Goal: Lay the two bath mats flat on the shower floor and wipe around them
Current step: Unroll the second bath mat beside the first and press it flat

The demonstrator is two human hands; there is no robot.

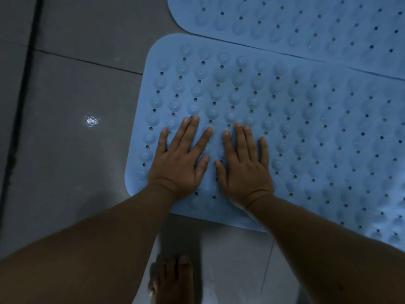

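Two blue rubber bath mats with drain holes and round bumps lie side by side on the grey tiled floor. The near mat (295, 119) fills the middle and right of the view. The far mat (306, 23) lies beyond it, their long edges almost touching. My left hand (179, 159) rests palm down, fingers spread, on the near mat's left end. Beside it, my right hand (243, 165) also lies flat and spread on the same mat. Neither hand holds anything.
Grey floor tiles (76, 167) with dark grout lines stretch to the left. A small bright wet patch (91, 121) glints on the tile left of the mat. My bare foot (173, 279) stands on the floor just below the near mat's edge.
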